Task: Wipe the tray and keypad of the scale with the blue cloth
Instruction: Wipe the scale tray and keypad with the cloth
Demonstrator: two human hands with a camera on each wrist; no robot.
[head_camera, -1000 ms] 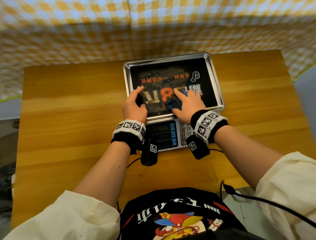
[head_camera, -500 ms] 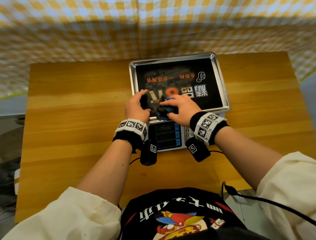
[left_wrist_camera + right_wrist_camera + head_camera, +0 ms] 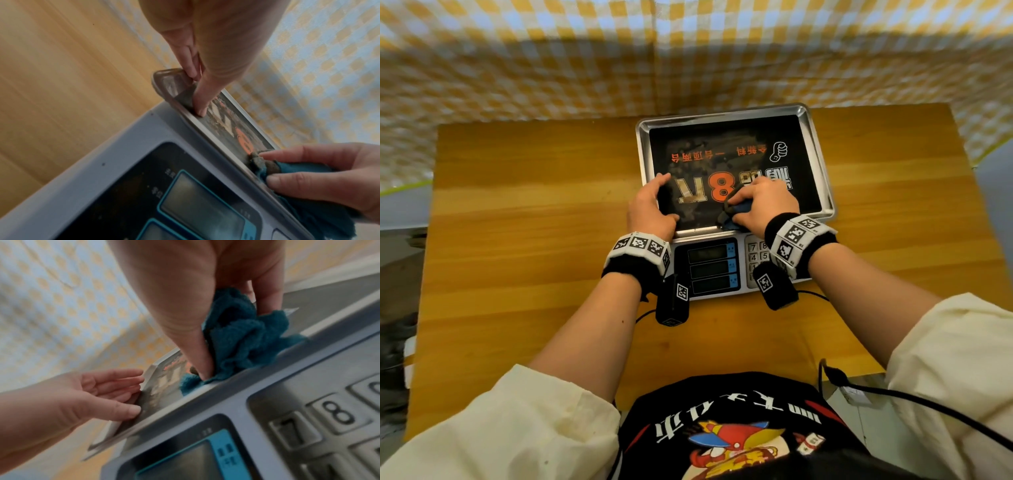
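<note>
Tray [image 3: 722, 115] runs lengthwise left-right; left hand [image 3: 650, 209] rests straight-fingered on it, right hand [image 3: 763, 202] clutches blue cloth [image 3: 740, 207].

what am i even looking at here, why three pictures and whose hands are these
No machine: a person wearing cameras. The wide picture is from the head, looking down; the other two are from each wrist, looking along the fingers. A scale stands on a wooden table. The right hand grips a bunched blue cloth at the near edge of the tray. The left hand rests on the tray's near left corner. The keypad sits under the right wrist.
</note>
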